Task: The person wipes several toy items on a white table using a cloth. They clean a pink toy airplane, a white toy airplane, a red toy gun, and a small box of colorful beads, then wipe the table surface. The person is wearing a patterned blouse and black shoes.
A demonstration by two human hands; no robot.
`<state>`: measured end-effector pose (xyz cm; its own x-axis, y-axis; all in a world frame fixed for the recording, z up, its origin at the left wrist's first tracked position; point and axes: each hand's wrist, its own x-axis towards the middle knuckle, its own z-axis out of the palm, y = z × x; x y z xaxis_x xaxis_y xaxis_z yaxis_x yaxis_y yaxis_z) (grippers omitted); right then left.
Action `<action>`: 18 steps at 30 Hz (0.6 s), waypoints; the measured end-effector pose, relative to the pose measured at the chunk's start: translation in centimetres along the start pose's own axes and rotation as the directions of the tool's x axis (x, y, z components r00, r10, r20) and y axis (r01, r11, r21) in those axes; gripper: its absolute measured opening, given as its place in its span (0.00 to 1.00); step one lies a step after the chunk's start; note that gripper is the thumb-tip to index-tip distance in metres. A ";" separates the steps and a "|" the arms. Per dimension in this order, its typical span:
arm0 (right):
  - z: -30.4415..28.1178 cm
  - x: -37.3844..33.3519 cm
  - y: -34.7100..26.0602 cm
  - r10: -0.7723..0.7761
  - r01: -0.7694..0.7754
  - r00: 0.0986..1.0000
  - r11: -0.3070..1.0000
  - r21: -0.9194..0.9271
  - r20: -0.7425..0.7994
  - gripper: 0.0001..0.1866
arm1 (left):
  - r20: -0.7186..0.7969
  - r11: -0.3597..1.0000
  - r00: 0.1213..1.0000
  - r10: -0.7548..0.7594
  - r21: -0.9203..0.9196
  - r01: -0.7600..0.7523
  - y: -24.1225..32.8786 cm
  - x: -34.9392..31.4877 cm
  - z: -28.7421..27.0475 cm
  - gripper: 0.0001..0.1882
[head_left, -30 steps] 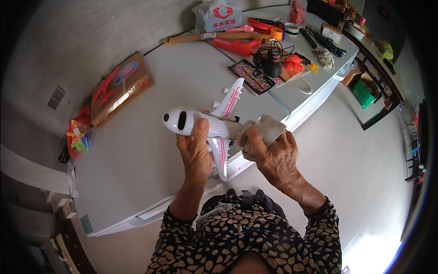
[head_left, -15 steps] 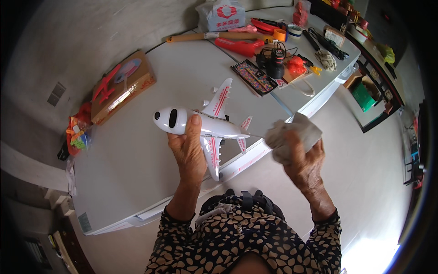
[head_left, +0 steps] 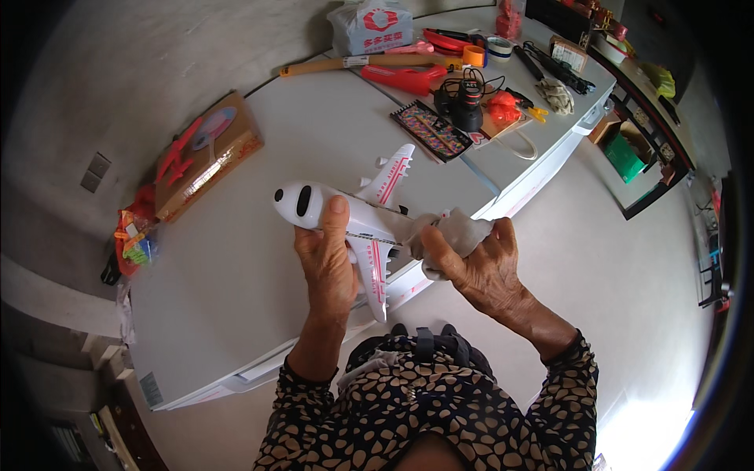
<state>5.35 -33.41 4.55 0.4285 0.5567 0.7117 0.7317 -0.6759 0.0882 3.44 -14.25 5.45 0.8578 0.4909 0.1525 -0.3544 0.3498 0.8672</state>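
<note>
A white toy airplane (head_left: 357, 213) with red stripes on its wings is held above the near edge of the table, its nose toward the left. My left hand (head_left: 326, 263) grips it by the front of the body, thumb on top and fingers underneath. A crumpled grey cloth (head_left: 459, 235) is bunched in my right hand (head_left: 483, 267), whose fingers are closed round it. The cloth is pressed over the rear of the airplane, so the tail is mostly hidden.
On the grey table (head_left: 228, 290) a cardboard box (head_left: 208, 153) stands at the left. Farther back lie a cardboard tube (head_left: 377, 61), a patterned notebook (head_left: 432, 129), a black corded device (head_left: 469, 106) and an orange tape roll (head_left: 473, 55). A white plastic bag (head_left: 371, 30) stands behind.
My right hand has moved left with the cloth, from behind the tail onto it. The airplane has shifted slightly right and tilted, still in my left hand.
</note>
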 end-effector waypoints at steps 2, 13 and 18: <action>-0.6 -0.2 0.3 -0.003 0.003 1.000 1.000 -0.010 0.022 0.25 | 0.007 0.999 1.000 -0.019 -0.044 0.020 -0.2 0.1 -0.2 0.17; -3.2 -3.4 6.3 0.313 -0.331 0.943 0.853 0.404 0.112 0.31 | 0.127 1.000 0.992 -0.023 -0.007 0.024 0.8 0.6 -1.2 0.18; -2.0 -1.6 4.7 0.024 -0.089 0.982 0.934 0.345 0.187 0.31 | 0.168 0.998 0.984 -0.051 -0.015 0.055 -0.4 0.5 -0.3 0.23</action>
<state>7.04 -38.47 5.18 0.5374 0.6206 0.5710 0.8287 -0.5141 -0.2213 3.90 -13.90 5.05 0.9253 0.3309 0.1853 -0.3125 0.3885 0.8669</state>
